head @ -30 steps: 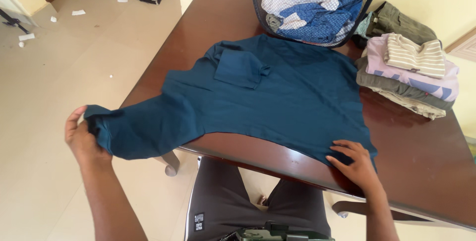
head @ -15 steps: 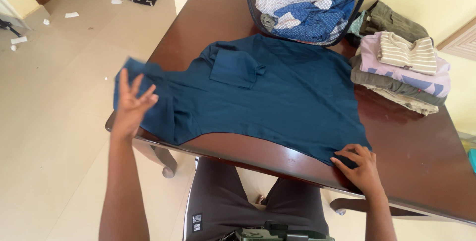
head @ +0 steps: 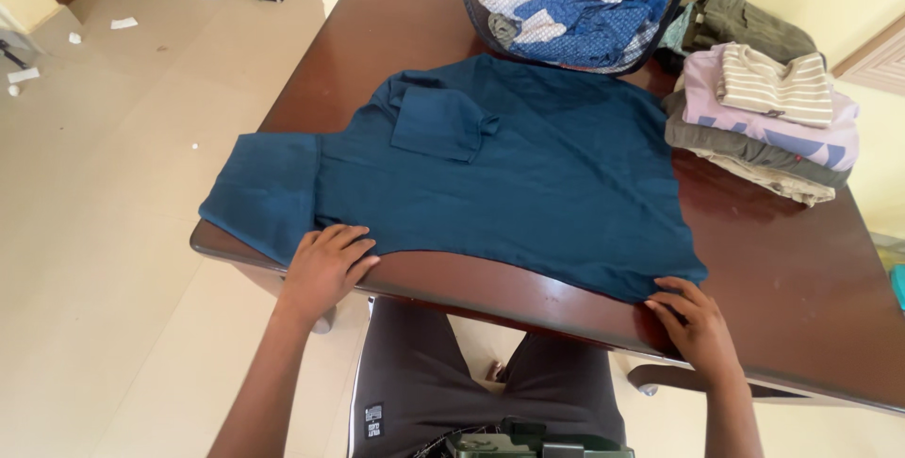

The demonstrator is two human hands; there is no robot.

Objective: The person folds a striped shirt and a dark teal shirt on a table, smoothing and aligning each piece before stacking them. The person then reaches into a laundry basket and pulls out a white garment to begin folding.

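1. Dark teal cotton shirt [head: 528, 175] lies spread flat across the near half of the dark brown polished wooden table [head: 801, 279]; its hem runs along the near edge, and one sleeve [head: 259, 189] overhangs the near left corner
2. Left hand [head: 325, 265] rests palm down on the shirt at the near edge, by the near left corner; fingers loose and spread, gripping nothing
3. Right hand [head: 693, 321] sits at the shirt's lower right corner on the near edge; fingertips bent onto the cloth, whether they pinch it I cannot tell
4. Second sleeve [head: 438, 123] lies folded inward on the shirt's upper left part
5. Dark mesh laundry basket [head: 485, 15] of white and blue clothes stands at the far edge, touching the shirt's top
6. Stack of folded clothes [head: 764, 123], striped beige top uppermost, sits by the far right corner, just beside the shirt
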